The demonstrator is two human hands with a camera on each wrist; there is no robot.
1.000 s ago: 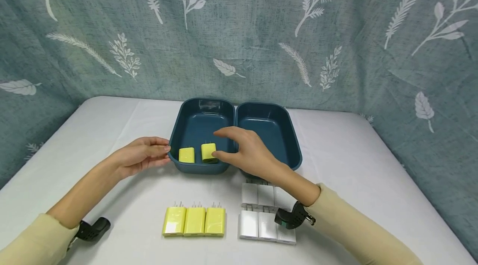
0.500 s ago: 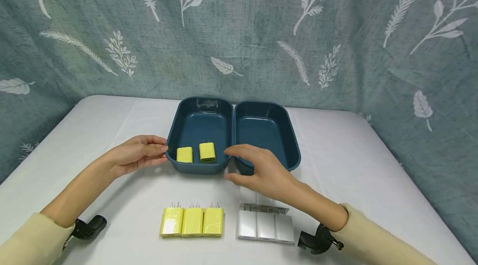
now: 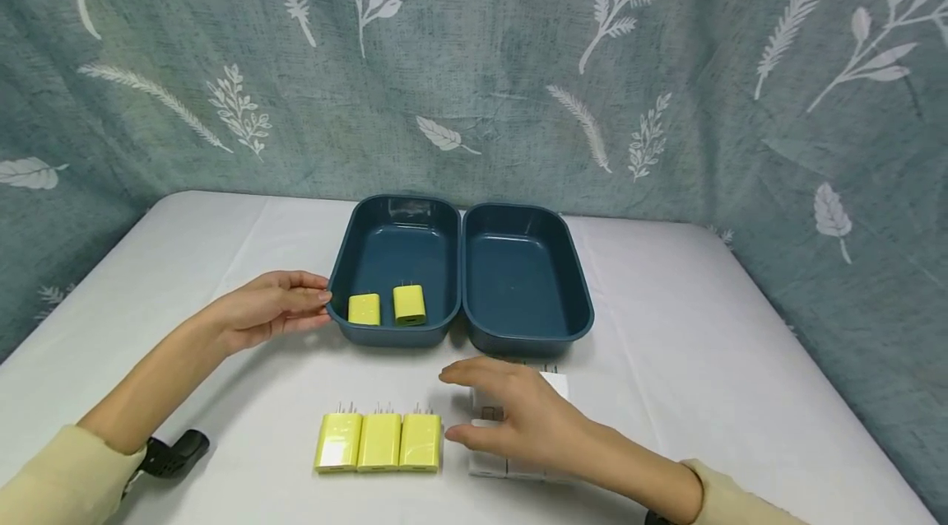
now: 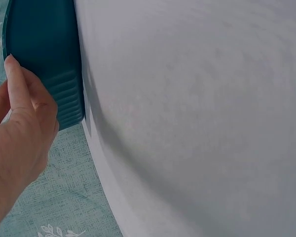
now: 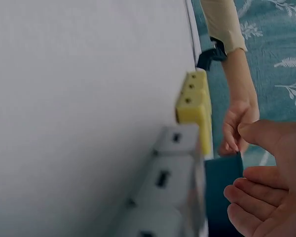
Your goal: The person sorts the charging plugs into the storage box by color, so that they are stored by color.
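My left hand (image 3: 274, 311) rests its fingertips against the outer left side of the left dark blue tray (image 3: 392, 336). In the left wrist view, a fingertip of that hand reaches the rim of the tray (image 4: 44, 44). Two yellow charger plugs (image 3: 409, 305) lie inside this tray near its front wall. Spread thumb and fingers show on my right hand (image 3: 518, 414), held over the white charger plugs (image 3: 489, 466) and hiding much of them. Nothing is between its fingers. The right wrist view shows the palm beside a row of white plugs (image 5: 172, 173).
A second dark blue tray (image 3: 529, 344) stands against the first one's right side, with nothing in it. Three yellow plugs (image 3: 379, 443) lie in a row on the white cloth, left of the right hand. Behind the table (image 3: 696, 327) hangs a leaf-patterned curtain (image 3: 504, 138).
My right hand has drawn back from the yellow plug in the left tray, down and toward me, to above the white plugs. My left hand stays at the tray's side.
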